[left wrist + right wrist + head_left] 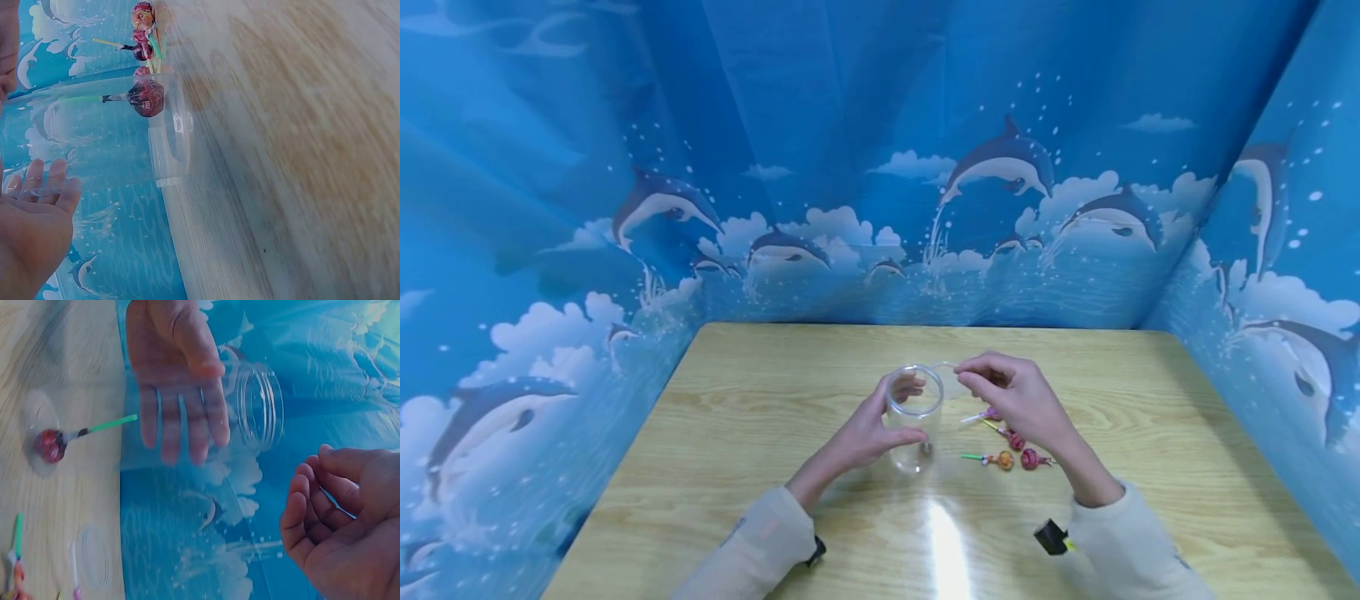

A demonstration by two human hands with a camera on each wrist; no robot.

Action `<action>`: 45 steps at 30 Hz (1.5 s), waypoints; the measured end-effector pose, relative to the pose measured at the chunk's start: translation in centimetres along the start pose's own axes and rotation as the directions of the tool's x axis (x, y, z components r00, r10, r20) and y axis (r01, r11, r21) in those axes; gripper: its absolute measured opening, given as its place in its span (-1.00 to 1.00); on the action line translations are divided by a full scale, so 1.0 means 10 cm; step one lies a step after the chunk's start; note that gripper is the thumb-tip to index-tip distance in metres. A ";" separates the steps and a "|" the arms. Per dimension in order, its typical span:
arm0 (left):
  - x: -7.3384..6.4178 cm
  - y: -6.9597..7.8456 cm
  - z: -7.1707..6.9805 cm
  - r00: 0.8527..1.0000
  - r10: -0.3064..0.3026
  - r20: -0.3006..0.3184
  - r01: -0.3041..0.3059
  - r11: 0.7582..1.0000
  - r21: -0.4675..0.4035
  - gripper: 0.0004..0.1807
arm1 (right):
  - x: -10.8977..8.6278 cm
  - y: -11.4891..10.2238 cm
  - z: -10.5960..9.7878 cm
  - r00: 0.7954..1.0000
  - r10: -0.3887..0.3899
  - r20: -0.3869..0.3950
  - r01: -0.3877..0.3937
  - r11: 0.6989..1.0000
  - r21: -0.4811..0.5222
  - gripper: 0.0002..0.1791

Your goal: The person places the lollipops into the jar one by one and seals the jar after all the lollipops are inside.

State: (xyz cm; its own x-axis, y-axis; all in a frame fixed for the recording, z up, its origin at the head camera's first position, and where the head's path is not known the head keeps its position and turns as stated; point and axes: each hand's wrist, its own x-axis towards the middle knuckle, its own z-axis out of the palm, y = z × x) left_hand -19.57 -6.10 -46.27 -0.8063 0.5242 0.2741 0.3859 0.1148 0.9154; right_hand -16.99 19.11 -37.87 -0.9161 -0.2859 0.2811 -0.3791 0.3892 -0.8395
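Jar (928, 423): upright on the table (737, 417), my left hand (876, 433) wrapped round it.
Right hand (1011, 396): fingers loosely curled, empty.
Lollipop inside (51, 445): one in, done.
Loose lollipops (1005, 460): four visible, right; probably remaining.
Lid (94, 556): off, right of jar.

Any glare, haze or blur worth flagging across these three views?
Head: a bright white glare streak on the near part of the table, below the jar; left wrist: the tabletop grain looks soft and washed out; right wrist: a slight haze, with pale highlights along the jar's ringed neck.
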 end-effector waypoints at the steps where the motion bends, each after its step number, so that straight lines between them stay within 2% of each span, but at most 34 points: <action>1: 0.00 0.00 0.00 1.000 -0.003 0.000 0.003 1.000 0.000 -0.10 | -0.02 0.02 -0.02 1.000 0.011 -0.004 -0.011 1.000 -0.003 -0.81; 8: 0.00 0.00 -0.01 1.000 -0.012 0.004 0.012 1.000 0.015 -0.09 | -0.19 0.17 -0.19 0.994 0.097 -0.041 -0.097 0.995 -0.007 -0.75; 25: 0.00 -0.02 -0.01 1.000 -0.022 0.008 0.022 1.000 0.021 -0.11 | -0.54 0.49 -0.53 0.973 0.190 -0.133 -0.204 0.974 -0.101 -0.66; 38: 0.00 -0.04 -0.01 1.000 -0.027 0.008 0.027 1.000 0.015 -0.10 | -0.75 0.77 -0.66 0.955 0.269 -0.126 -0.285 0.948 -0.138 -0.63; 45: 0.00 -0.04 -0.01 1.000 -0.024 0.007 0.024 1.000 0.020 -0.10 | -0.88 0.94 -0.70 0.962 0.238 -0.135 -0.260 0.948 -0.181 -0.69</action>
State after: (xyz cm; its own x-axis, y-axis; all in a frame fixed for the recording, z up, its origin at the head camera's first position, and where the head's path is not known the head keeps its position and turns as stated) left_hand -19.73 -6.21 -46.61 -0.8122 0.5271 0.2500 0.3755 0.1444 0.9155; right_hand -13.46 31.42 -44.98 -0.9890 -0.0639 0.1337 -0.1450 0.6023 -0.7850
